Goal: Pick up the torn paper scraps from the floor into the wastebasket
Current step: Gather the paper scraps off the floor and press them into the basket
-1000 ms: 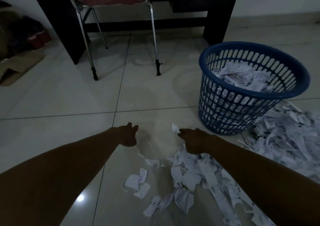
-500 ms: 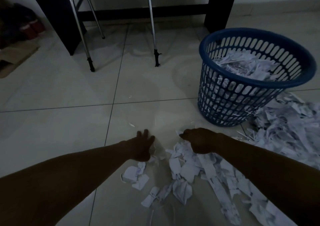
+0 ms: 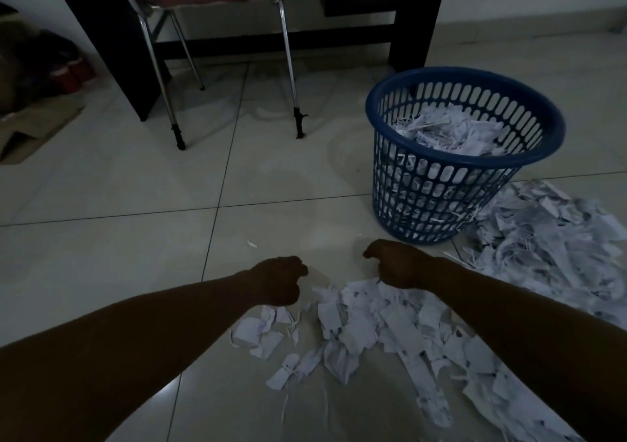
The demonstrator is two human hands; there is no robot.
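Torn white paper scraps lie strewn on the pale tiled floor in front of me, and a bigger heap of scraps lies to the right. The blue mesh wastebasket stands upright behind that heap, filled well up with scraps. My left hand is curled into a fist at the far left edge of the near scraps and seems to grip some. My right hand is curled too, fingers down on the far edge of the pile, just in front of the basket. What lies inside either fist is hidden.
A chair with chrome legs and a red seat stands under a dark desk at the back. Flattened cardboard and red shoes lie at the far left. One stray scrap lies on bare tiles to the left.
My left hand has gone from spread fingers to a fist over the scraps. The right hand stays curled at the pile's far edge. The view has tilted up slightly.
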